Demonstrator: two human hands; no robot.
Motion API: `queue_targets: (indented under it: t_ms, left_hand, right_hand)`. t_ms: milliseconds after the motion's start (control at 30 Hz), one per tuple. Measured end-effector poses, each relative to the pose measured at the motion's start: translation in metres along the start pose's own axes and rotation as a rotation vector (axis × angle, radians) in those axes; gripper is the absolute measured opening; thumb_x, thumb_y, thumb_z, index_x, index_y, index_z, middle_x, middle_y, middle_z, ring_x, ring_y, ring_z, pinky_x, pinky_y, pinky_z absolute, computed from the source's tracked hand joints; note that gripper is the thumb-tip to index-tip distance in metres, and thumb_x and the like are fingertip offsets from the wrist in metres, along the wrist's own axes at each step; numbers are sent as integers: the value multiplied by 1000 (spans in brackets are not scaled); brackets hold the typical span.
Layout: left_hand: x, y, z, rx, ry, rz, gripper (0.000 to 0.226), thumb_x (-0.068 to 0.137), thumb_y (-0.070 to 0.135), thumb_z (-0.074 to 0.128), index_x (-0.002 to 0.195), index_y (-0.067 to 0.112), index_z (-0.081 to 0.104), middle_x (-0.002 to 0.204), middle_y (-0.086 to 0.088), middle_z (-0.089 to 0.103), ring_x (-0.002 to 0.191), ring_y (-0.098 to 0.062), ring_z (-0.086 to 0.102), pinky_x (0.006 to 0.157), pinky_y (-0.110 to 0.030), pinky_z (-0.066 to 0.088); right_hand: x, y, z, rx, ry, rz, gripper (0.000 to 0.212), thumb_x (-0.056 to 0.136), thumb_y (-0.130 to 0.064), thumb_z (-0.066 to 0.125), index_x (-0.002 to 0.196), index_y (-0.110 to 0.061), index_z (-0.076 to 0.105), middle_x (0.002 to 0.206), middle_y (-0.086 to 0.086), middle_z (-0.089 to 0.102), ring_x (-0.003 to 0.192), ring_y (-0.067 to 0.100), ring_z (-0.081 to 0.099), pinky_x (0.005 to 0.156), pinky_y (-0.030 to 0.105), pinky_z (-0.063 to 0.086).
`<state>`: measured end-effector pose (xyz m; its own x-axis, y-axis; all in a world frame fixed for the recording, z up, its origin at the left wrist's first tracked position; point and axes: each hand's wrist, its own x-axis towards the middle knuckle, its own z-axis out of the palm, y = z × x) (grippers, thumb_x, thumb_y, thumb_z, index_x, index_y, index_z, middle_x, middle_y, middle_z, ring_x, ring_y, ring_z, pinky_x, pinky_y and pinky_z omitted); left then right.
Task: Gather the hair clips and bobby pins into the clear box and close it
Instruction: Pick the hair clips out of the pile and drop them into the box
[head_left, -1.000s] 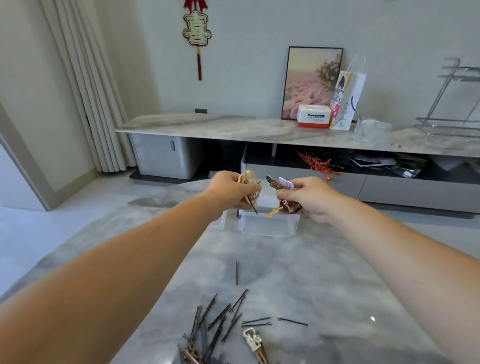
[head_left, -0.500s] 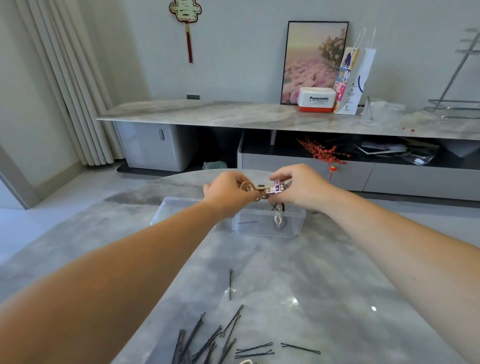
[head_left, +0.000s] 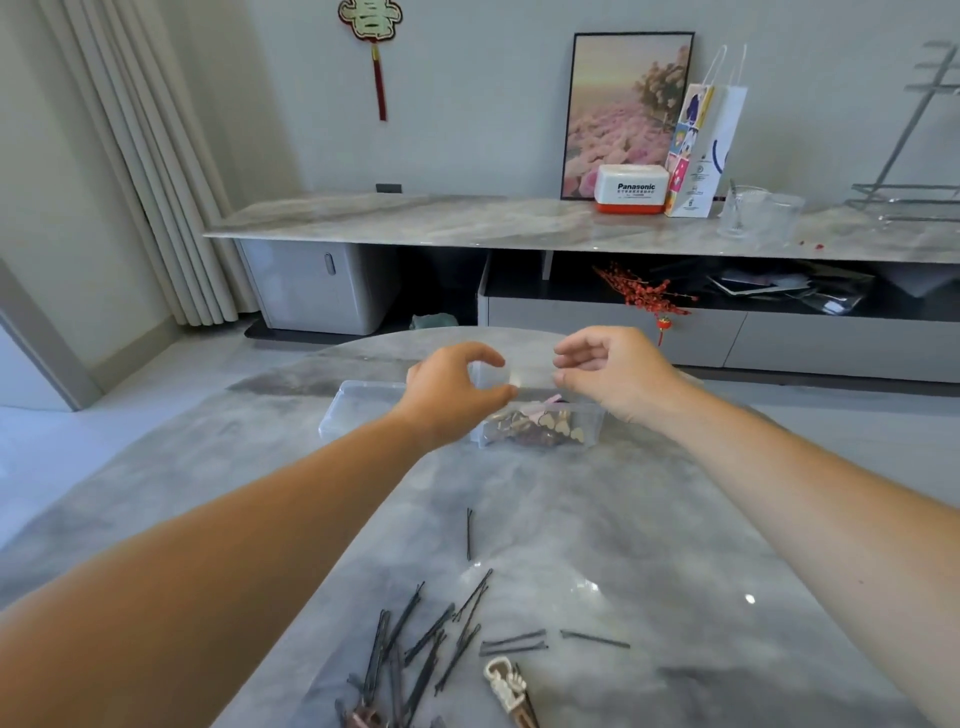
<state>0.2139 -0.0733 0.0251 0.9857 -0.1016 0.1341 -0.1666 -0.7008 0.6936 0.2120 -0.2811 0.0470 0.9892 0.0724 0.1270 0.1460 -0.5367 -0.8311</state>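
The clear box stands on the far part of the marble table, with several gold and pink hair clips lying inside it. Its clear lid lies flat to the left of it. My left hand and my right hand hover just above the box, fingers curled apart, with nothing in either. Near the front edge lie several black bobby pins, one lone bobby pin farther up, and a cream hair clip.
The round marble table ends just behind the box. Beyond it a long marble sideboard carries a framed picture, a Panasonic box, a paper bag and glass containers. Curtains hang at the left.
Both hands held hair clips over the box; the clips now lie inside it and both hands have come open and apart. The camera has tilted down slightly.
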Motion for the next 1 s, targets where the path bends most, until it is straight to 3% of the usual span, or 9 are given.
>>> queue_targets:
  t_ms: [133,233,333,400,467,567,667,767,1000]
  left_hand:
    - [-54,3,-24,-67,95,11,26,85,31,72,109,22,67,105,4,69,97,-13,65,87,-28,53]
    - [-119,0,-41,-52,-86,-44,12,88,26,69,99,20,68,86,6,68,73,-9,62,67,-19,50]
    - [-181,-10,-51,78,-304,-32,14,88,30,70,99,22,69,88,6,68,77,-11,64,73,-25,52]
    - [-215,-16,-55,202,-362,-18,24,85,38,72,104,23,69,95,4,67,81,-13,62,75,-25,50]
    - [-236,-20,-60,245,-449,-78,49,77,50,77,118,28,64,108,3,60,88,-11,59,80,-25,48]
    - [-256,-25,-70,305,-626,-129,92,62,55,86,142,39,44,130,3,43,115,-18,52,104,-35,43]
    - [-268,-26,-72,388,-699,-79,106,58,49,91,148,44,34,135,4,35,123,-21,42,109,-41,40]
    - [-273,-28,-64,416,-656,-29,99,61,45,91,146,41,39,132,2,37,125,-20,39,106,-39,42]
    - [-264,-30,-48,326,-516,53,42,76,34,82,116,33,69,110,1,52,95,-17,58,87,-30,51]
  right_hand:
    - [-58,-12,-2,-35,45,-33,11,81,-15,74,90,-18,71,84,-3,71,73,10,64,73,23,52]
    - [-119,-18,1,-74,-67,0,9,84,-20,72,92,-18,73,85,-5,71,73,6,62,74,22,50]
    - [-175,-15,14,-168,-297,82,23,85,-34,69,105,-24,71,108,-10,70,98,3,64,93,25,48]
    - [-203,-15,26,-275,-443,100,43,82,-49,65,121,-31,64,131,-12,60,122,4,53,108,28,38]
    - [-221,-20,38,-314,-529,74,57,81,-56,63,132,-33,54,144,-13,49,133,3,42,112,25,31]
    - [-241,-36,58,-299,-543,11,68,79,-55,67,138,-28,49,147,-10,46,135,7,41,110,25,31]
    - [-253,-45,78,-482,-570,-107,80,68,-65,70,136,-30,49,143,-8,47,134,16,37,109,32,33]
    - [-260,-43,93,-607,-574,-199,84,58,-70,73,130,-32,54,134,-10,47,127,16,37,106,36,35]
    - [-256,-36,99,-481,-517,-185,48,68,-41,81,113,-31,68,107,-5,54,107,13,43,91,27,37]
